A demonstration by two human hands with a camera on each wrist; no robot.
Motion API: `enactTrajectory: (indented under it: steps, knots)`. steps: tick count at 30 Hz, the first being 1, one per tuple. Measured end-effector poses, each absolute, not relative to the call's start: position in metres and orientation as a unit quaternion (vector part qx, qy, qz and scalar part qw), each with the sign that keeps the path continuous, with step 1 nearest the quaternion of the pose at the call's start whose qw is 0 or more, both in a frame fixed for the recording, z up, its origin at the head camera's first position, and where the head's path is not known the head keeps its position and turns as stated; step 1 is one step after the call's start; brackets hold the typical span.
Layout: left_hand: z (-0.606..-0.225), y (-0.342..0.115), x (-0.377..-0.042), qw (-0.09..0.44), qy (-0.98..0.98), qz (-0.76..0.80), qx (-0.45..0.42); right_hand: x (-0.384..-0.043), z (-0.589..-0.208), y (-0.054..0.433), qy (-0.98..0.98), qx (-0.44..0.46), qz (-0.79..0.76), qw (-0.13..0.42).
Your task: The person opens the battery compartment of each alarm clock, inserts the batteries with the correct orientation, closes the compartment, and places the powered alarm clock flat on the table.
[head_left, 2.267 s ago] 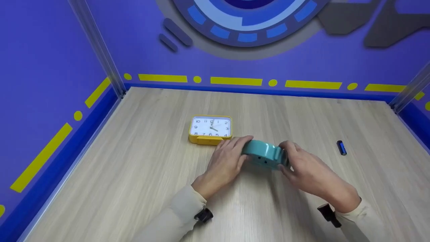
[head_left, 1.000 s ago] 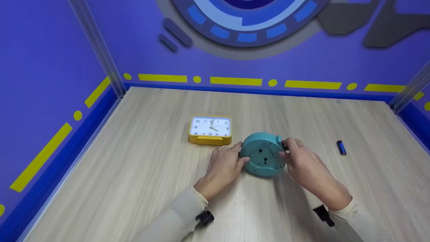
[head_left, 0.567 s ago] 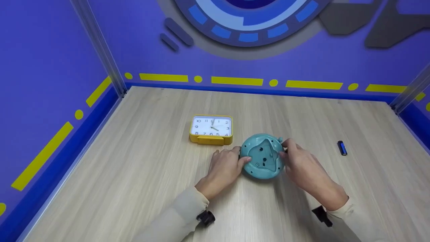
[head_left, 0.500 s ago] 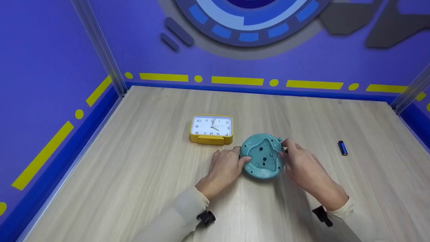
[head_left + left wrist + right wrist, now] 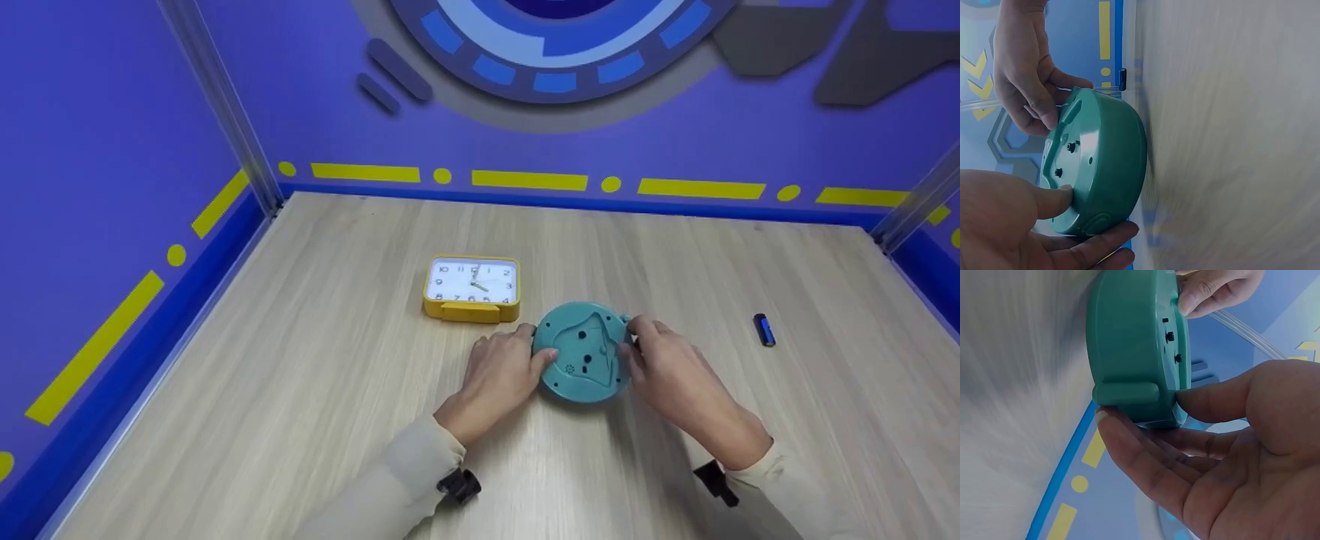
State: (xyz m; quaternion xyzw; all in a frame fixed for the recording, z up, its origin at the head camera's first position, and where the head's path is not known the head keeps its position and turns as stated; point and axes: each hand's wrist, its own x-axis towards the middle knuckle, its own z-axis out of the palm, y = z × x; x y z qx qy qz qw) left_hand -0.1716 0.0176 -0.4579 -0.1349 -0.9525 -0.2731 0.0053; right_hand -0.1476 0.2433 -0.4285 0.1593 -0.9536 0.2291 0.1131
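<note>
Between both hands is a round teal alarm clock (image 5: 579, 382), its back turned toward the head camera with black knobs and a recessed panel showing. My left hand (image 5: 496, 379) grips its left edge, the thumb lying on the back and the fingers along the side. At the opposite edge, my right hand (image 5: 675, 375) pinches the casing between thumb and fingers. In the left wrist view, the clock's side wall (image 5: 1120, 152) stands close over the table. A small foot or peg (image 5: 1126, 392) juts from the rim near the right fingers. The dial is hidden underneath.
A yellow rectangular alarm clock (image 5: 472, 289) lies face up just beyond my left hand. To the right, a blue and black battery (image 5: 764, 330) lies on the wooden table (image 5: 337, 315). Blue printed walls (image 5: 555, 142) enclose the back and sides.
From nearly edge-on, the teal clock has been tipped so its back faces the head camera. Both hands keep hold; most recently it has tilted and shifted slightly toward me.
</note>
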Motion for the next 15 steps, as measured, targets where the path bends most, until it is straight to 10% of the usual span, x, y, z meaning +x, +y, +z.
enactTrajectory:
  steps: [15]
  knots:
    - [-0.4567, 0.0170, -0.1692, 0.018, -0.963, -0.236, -0.131, -0.1498, -0.4331, 0.2401, -0.962, 0.126, 0.243, 0.015]
